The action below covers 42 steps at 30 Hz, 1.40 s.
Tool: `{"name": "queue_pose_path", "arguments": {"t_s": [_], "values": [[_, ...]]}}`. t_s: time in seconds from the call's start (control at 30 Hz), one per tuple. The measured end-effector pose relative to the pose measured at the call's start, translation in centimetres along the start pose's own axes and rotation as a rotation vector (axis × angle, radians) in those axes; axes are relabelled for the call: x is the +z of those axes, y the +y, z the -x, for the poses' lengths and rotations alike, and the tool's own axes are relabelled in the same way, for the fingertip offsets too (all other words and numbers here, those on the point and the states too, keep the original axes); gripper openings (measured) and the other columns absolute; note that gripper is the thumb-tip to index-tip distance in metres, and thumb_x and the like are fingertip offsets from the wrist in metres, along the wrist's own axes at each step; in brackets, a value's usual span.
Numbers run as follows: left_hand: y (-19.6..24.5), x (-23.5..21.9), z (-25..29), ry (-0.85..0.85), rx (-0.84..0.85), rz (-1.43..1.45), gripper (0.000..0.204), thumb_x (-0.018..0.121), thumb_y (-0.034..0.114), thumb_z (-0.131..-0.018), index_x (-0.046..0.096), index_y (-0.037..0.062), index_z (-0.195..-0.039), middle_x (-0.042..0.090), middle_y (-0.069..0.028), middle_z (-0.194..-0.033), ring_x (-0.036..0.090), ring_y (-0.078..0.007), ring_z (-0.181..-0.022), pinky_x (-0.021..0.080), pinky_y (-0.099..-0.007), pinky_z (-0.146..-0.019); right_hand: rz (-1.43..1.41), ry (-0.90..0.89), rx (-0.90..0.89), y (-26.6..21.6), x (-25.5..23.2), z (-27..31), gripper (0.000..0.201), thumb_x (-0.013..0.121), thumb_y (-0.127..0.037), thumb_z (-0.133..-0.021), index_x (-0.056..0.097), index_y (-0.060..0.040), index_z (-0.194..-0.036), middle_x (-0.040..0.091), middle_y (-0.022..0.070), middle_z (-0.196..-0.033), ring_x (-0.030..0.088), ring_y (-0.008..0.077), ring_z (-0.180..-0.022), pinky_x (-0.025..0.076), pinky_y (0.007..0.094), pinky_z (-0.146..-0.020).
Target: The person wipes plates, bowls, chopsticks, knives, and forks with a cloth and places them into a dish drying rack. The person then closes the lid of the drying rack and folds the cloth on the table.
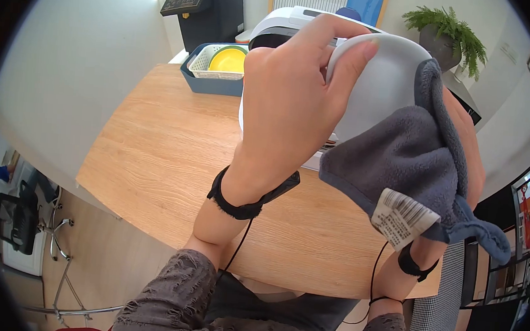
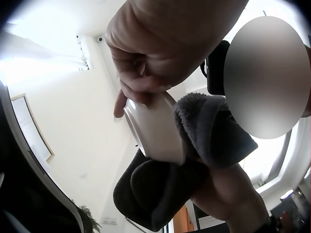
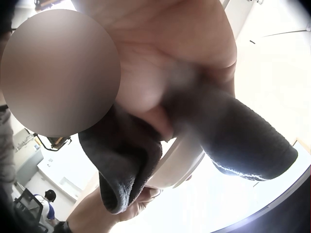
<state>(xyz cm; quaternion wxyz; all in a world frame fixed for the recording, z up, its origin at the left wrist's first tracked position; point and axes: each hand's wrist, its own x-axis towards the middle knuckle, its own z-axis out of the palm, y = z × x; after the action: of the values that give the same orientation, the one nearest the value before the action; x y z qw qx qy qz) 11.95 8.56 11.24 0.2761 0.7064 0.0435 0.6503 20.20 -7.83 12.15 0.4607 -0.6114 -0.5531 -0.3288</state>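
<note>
My left hand [image 1: 294, 94] pinches the rim of a white bowl [image 1: 385, 75], thumb on the inner face and fingers behind it. The bowl is held up above the table, tilted so its inside faces me. At its right side my right hand [image 1: 472, 149] grips the bowl through a grey cloth [image 1: 401, 147], which folds over the rim. A white printed label [image 1: 401, 219] and a loop hang from the cloth's lower corner. In the left wrist view, the cloth [image 2: 204, 126] covers both sides of the bowl [image 2: 158, 131]. Cloth hides most of the right fingers.
On the wooden table [image 1: 149, 151], a blue basket [image 1: 212, 87] holds a white basket and a yellow bowl [image 1: 228, 59]. Behind my hands stands a white appliance [image 1: 281, 18]. A potted fern [image 1: 439, 42] is at the back right. Thin cables run from both wrists.
</note>
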Motion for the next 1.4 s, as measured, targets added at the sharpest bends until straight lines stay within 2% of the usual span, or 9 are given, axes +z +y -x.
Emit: {"name": "queue_pose_path", "arguments": {"t_s": [0.2,0.67,0.7,0.77,0.8,0.9,0.97,1.17,1.4], "values": [[-0.3,-0.8,-0.3,0.000,0.041,-0.095,0.015,0.073,0.023,-0.089,0.069,0.0084,-0.091,0.054,-0.0034,-0.049,0.050,-0.0161,-0.040,0.038,-0.0290,-0.043,0.042,0.013,-0.080,1.1,1.8,0.5,0.049,0.072,-0.004,-0.080,0.064,-0.0037,-0.128,0.066,0.0159,-0.122,0.066,0.0265,-0.112,0.052,0.0341,-0.095],[1.5,-1.8,-1.0,-0.030,-0.075,-0.024,0.017,0.062,0.009,-0.096,0.063,-0.0048,-0.107,0.073,-0.0134,-0.083,0.068,-0.0115,-0.066,0.050,-0.0210,-0.054,0.077,-0.016,-0.119,1.0,3.3,0.5,0.051,0.073,-0.006,-0.079,0.064,-0.0061,-0.130,0.061,0.0153,-0.130,0.063,0.0269,-0.116,0.051,0.0353,-0.097],[1.8,-1.3,-1.1,-0.031,-0.072,-0.022,0.017,0.062,0.009,-0.096,0.063,-0.0048,-0.107,0.073,-0.0134,-0.083,0.068,-0.0115,-0.066,0.050,-0.0210,-0.054,0.082,-0.021,-0.111,0.9,3.1,0.4,0.051,0.073,-0.006,-0.079,0.064,-0.0059,-0.130,0.061,0.0154,-0.131,0.063,0.0270,-0.116,0.051,0.0356,-0.097],[2.5,0.0,-1.1,0.208,-0.167,0.025,0.016,0.066,0.011,-0.095,0.064,-0.0041,-0.102,0.071,-0.0091,-0.068,0.064,-0.0055,-0.062,0.047,-0.0198,-0.053,0.089,-0.028,-0.090,0.6,2.7,0.5,0.052,0.074,-0.006,-0.079,0.063,-0.0057,-0.130,0.060,0.0155,-0.132,0.062,0.0272,-0.118,0.051,0.0362,-0.099],[2.3,-0.3,-1.0,0.207,-0.164,0.023,0.016,0.066,0.011,-0.095,0.064,-0.0041,-0.102,0.071,-0.0091,-0.068,0.064,-0.0055,-0.062,0.047,-0.0198,-0.053,0.090,-0.033,-0.082,0.4,2.6,0.5,0.052,0.074,-0.006,-0.079,0.063,-0.0055,-0.130,0.060,0.0155,-0.133,0.062,0.0273,-0.118,0.051,0.0364,-0.099],[1.8,-1.6,-0.9,0.053,-0.142,0.004,0.016,0.064,0.012,-0.096,0.065,-0.0022,-0.104,0.072,-0.0093,-0.070,0.064,-0.0050,-0.061,0.046,-0.0202,-0.054,0.098,-0.047,-0.060,0.0,2.1,0.5,0.052,0.074,-0.006,-0.079,0.063,-0.0051,-0.130,0.058,0.0157,-0.135,0.060,0.0275,-0.120,0.050,0.0373,-0.101],[2.1,-1.7,-1.2,-0.060,-0.334,0.140,0.016,0.065,0.015,-0.096,0.066,0.0001,-0.103,0.073,-0.0108,-0.075,0.068,-0.0100,-0.067,0.052,-0.0218,-0.059,0.110,-0.056,-0.045,-0.2,1.6,0.5,0.053,0.075,-0.006,-0.079,0.063,-0.0049,-0.131,0.057,0.0158,-0.136,0.060,0.0277,-0.122,0.050,0.0378,-0.102],[2.8,-1.6,-1.0,-0.068,-0.306,0.142,0.017,0.066,0.015,-0.096,0.066,0.0004,-0.104,0.073,-0.0101,-0.074,0.067,-0.0092,-0.065,0.050,-0.0215,-0.056,0.177,-0.172,0.004,0.8,0.9,0.4,0.053,0.074,-0.009,-0.081,0.061,-0.0049,-0.132,0.055,0.0162,-0.140,0.058,0.0296,-0.124,0.048,0.0395,-0.104],[2.8,-1.1,-0.8,-0.064,-0.290,0.134,0.018,0.067,0.016,-0.095,0.067,0.0009,-0.104,0.073,-0.0091,-0.072,0.064,-0.0081,-0.061,0.047,-0.0211,-0.053,0.056,-0.211,-0.002,2.2,0.9,0.4,0.052,0.070,-0.013,-0.084,0.060,-0.0054,-0.134,0.055,0.0155,-0.141,0.056,0.0288,-0.127,0.046,0.0397,-0.106]]}}
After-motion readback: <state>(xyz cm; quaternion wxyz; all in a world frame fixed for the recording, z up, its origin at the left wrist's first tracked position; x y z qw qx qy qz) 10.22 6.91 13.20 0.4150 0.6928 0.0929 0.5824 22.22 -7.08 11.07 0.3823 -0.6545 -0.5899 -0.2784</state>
